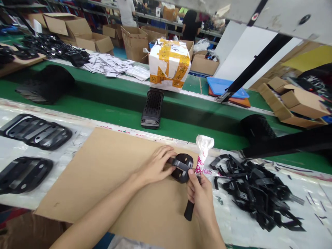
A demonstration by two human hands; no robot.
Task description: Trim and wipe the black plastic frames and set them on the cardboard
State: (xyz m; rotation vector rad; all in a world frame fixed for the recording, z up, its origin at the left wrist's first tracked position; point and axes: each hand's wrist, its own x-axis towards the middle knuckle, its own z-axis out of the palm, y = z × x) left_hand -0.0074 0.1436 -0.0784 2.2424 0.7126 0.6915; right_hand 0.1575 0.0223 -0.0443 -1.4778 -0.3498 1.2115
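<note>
Currently, over the right part of the cardboard sheet (109, 166), a rounded black plate (187, 159) has its strap (180, 164) running crosswise from my pinching left hand (157, 166) toward my right hand (200, 189), which grips a white-wrapped hammer (203, 152).

You have a free path over the cardboard sheet (95, 162), left of your left hand (157, 165), up to the black plates (26, 176). Right of your right hand (201, 193), the heap of black parts (255, 195) obstructs low passage; the white-wrapped tool (203, 154) juts ahead of that hand.
</note>
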